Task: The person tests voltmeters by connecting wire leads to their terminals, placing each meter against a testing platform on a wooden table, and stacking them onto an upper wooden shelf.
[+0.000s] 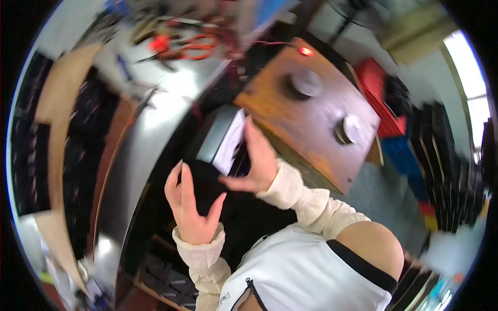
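My left hand [194, 205] is raised over a dark area, thumb and fingers apart, with nothing seen between them. A dark grey box-shaped object [213, 136] with a white face [230, 145] lies just beyond it. Beside that white face is my right hand [261, 160], its fingers stretched along the edge and its thumb spread toward the left hand. The fingertips look close to the object or touching it; motion blur hides which. Neither hand is wrapped round anything.
At the right stands a brown metal-topped table [316, 124] bearing two round metal pieces [306, 83] and a red light [306, 52]. Orange-handled scissors [199, 47] and other tools lie on the shiny bench [171, 111]. A red crate [371, 85] and stacked dark panels [441, 160] stand farther right.
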A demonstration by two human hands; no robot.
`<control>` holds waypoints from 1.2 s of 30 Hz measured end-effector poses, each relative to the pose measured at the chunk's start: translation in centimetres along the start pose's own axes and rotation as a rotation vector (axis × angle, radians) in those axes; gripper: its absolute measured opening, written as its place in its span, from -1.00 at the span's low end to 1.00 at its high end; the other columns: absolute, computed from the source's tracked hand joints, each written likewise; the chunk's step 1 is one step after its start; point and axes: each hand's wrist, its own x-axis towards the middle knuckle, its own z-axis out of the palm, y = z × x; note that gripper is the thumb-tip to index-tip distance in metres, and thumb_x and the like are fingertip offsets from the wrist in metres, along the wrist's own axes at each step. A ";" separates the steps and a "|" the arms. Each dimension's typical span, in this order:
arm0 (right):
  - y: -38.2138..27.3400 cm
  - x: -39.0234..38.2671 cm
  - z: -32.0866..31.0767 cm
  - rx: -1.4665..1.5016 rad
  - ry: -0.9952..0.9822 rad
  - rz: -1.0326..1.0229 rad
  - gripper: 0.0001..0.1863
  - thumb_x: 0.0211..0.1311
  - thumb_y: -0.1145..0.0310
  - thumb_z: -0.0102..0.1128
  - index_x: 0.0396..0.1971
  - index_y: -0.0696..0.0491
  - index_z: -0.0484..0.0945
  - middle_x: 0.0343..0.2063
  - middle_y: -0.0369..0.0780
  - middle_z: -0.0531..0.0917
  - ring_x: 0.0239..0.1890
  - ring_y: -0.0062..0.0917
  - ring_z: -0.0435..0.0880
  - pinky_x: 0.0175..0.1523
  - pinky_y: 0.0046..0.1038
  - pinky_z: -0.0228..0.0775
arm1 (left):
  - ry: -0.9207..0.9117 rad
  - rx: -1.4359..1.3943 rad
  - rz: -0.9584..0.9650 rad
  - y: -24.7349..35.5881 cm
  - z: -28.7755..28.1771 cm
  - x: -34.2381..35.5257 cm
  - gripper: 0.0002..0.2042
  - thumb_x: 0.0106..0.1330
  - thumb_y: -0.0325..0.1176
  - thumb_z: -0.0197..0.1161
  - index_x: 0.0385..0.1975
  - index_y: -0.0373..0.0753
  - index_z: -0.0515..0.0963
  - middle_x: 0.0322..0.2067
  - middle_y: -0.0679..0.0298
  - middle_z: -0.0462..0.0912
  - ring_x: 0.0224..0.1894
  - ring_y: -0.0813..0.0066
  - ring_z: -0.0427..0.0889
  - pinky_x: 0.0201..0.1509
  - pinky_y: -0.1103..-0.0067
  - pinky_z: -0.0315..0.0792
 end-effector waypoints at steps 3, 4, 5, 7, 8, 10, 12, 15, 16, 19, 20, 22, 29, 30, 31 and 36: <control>5.2 -1.3 -9.2 -0.347 0.203 0.536 0.30 -0.23 -0.01 0.58 0.35 0.49 0.00 0.26 0.35 0.29 0.32 0.12 0.34 0.42 -0.17 0.17 | -0.093 0.016 0.011 -0.9 3.1 -0.3 -0.18 0.13 -0.41 0.45 0.43 -0.19 0.21 0.24 -0.02 0.34 0.24 0.03 0.40 0.27 0.30 0.35; 7.6 -3.0 -11.8 -0.537 0.305 0.634 0.27 -0.21 -0.01 0.58 0.32 0.51 0.04 0.23 0.36 0.31 0.31 0.09 0.36 0.42 -0.20 0.18 | -0.113 -0.002 0.026 -0.9 3.6 0.0 -0.18 0.13 -0.41 0.45 0.43 -0.19 0.21 0.24 -0.02 0.34 0.24 0.03 0.40 0.27 0.30 0.35; 10.0 -4.6 -14.6 -0.601 0.444 0.723 0.26 -0.22 -0.02 0.59 0.30 0.52 0.07 0.20 0.35 0.36 0.28 0.08 0.40 0.40 -0.19 0.21 | -0.168 0.023 0.027 -0.5 3.8 0.4 -0.22 0.15 -0.41 0.43 0.42 -0.19 0.24 0.22 -0.01 0.36 0.23 0.03 0.41 0.28 0.31 0.34; 13.1 -7.4 -19.2 -0.891 0.545 0.851 0.28 -0.25 -0.08 0.58 0.31 0.49 0.08 0.12 0.27 0.44 0.18 0.04 0.49 0.28 -0.19 0.37 | -0.239 0.033 0.052 -0.1 4.3 1.3 -0.31 0.20 -0.43 0.38 0.38 -0.19 0.31 0.18 0.00 0.41 0.20 0.02 0.43 0.30 0.32 0.31; 12.9 -7.7 -20.3 -0.873 0.490 1.080 0.28 -0.18 -0.14 0.54 0.34 0.46 0.07 0.23 0.23 0.37 0.28 0.00 0.42 0.34 -0.26 0.30 | -0.242 0.034 0.060 0.0 4.3 1.5 -0.31 0.20 -0.43 0.38 0.38 -0.19 0.31 0.18 0.00 0.41 0.20 0.02 0.43 0.30 0.32 0.31; 14.6 -8.8 -20.8 -0.885 0.523 1.100 0.30 -0.20 -0.17 0.54 0.34 0.46 0.07 0.21 0.23 0.39 0.24 -0.01 0.46 0.30 -0.25 0.36 | -0.272 0.110 0.113 0.3 4.3 1.8 -0.32 0.20 -0.42 0.38 0.37 -0.17 0.32 0.15 0.02 0.45 0.17 0.02 0.45 0.28 0.31 0.32; 15.7 -9.7 -21.1 -0.883 0.548 1.080 0.33 -0.24 -0.14 0.55 0.36 0.44 0.02 0.21 0.24 0.37 0.22 0.03 0.46 0.29 -0.20 0.36 | -0.333 0.125 0.112 0.6 4.5 2.2 -0.33 0.20 -0.43 0.38 0.37 -0.17 0.34 0.14 0.03 0.46 0.16 0.03 0.46 0.27 0.30 0.34; 16.1 -9.8 -20.8 -0.873 0.576 1.060 0.36 -0.27 -0.13 0.56 0.38 0.41 -0.02 0.23 0.25 0.35 0.21 0.06 0.45 0.30 -0.16 0.35 | -0.420 0.152 0.096 0.7 4.8 1.8 -0.35 0.21 -0.43 0.38 0.36 -0.16 0.35 0.11 0.04 0.49 0.12 0.03 0.49 0.24 0.30 0.36; 16.0 -9.6 -20.8 -0.876 0.580 1.054 0.35 -0.27 -0.13 0.56 0.38 0.41 -0.02 0.24 0.26 0.33 0.22 0.05 0.44 0.31 -0.16 0.33 | -0.441 0.152 0.084 0.7 5.0 1.7 -0.35 0.21 -0.43 0.38 0.35 -0.16 0.36 0.09 0.04 0.50 0.11 0.03 0.50 0.23 0.30 0.37; 16.2 -9.2 -20.7 -0.889 0.584 1.045 0.33 -0.26 -0.14 0.56 0.34 0.46 0.03 0.24 0.27 0.32 0.25 0.04 0.41 0.34 -0.18 0.29 | -0.522 0.134 0.085 0.9 5.5 1.2 -0.34 0.20 -0.41 0.38 0.36 -0.17 0.35 0.07 0.00 0.51 0.08 0.00 0.52 0.18 0.30 0.39; 16.3 -9.2 -20.7 -0.900 0.583 1.024 0.32 -0.26 -0.14 0.56 0.32 0.48 0.05 0.24 0.27 0.33 0.27 0.04 0.39 0.35 -0.19 0.28 | -0.553 0.126 0.085 1.0 5.6 1.1 -0.33 0.20 -0.40 0.39 0.36 -0.17 0.34 0.07 0.00 0.51 0.07 -0.01 0.52 0.17 0.30 0.40; 16.2 -8.8 -20.4 -0.893 0.583 1.013 0.31 -0.25 -0.15 0.56 0.30 0.50 0.08 0.22 0.25 0.35 0.28 0.03 0.37 0.37 -0.20 0.25 | -0.587 0.099 0.097 0.9 5.8 0.9 -0.32 0.19 -0.41 0.39 0.36 -0.18 0.33 0.06 -0.01 0.52 0.05 -0.02 0.54 0.14 0.30 0.41; 16.2 -8.7 -20.1 -0.903 0.580 1.072 0.32 -0.26 -0.17 0.56 0.31 0.48 0.06 0.18 0.23 0.39 0.27 0.02 0.39 0.38 -0.18 0.23 | -0.639 0.126 0.118 0.6 5.8 0.7 -0.32 0.20 -0.41 0.38 0.37 -0.22 0.31 0.05 -0.04 0.53 0.03 -0.05 0.56 0.11 0.28 0.43; 16.5 -8.9 -20.0 -0.943 0.596 1.059 0.32 -0.27 -0.16 0.56 0.34 0.40 0.05 0.18 0.19 0.41 0.22 -0.01 0.44 0.32 -0.17 0.31 | -0.645 0.133 0.105 0.5 5.7 0.7 -0.31 0.20 -0.40 0.38 0.37 -0.22 0.30 0.05 -0.04 0.53 0.03 -0.06 0.56 0.11 0.28 0.44; 16.8 -9.0 -19.9 -0.981 0.611 1.045 0.32 -0.28 -0.15 0.57 0.38 0.32 0.03 0.17 0.16 0.43 0.18 -0.03 0.50 0.25 -0.17 0.39 | -0.650 0.142 0.091 0.4 5.6 0.7 -0.31 0.20 -0.40 0.38 0.38 -0.22 0.30 0.05 -0.05 0.53 0.03 -0.08 0.55 0.11 0.27 0.44; 16.6 -9.1 -20.0 -0.962 0.594 1.039 0.32 -0.27 -0.16 0.56 0.35 0.40 0.04 0.20 0.20 0.39 0.24 -0.01 0.43 0.33 -0.18 0.30 | -0.665 0.138 0.093 -0.7 5.8 0.0 -0.28 0.19 -0.36 0.39 0.39 -0.20 0.27 0.02 -0.01 0.53 0.01 -0.04 0.56 0.09 0.26 0.44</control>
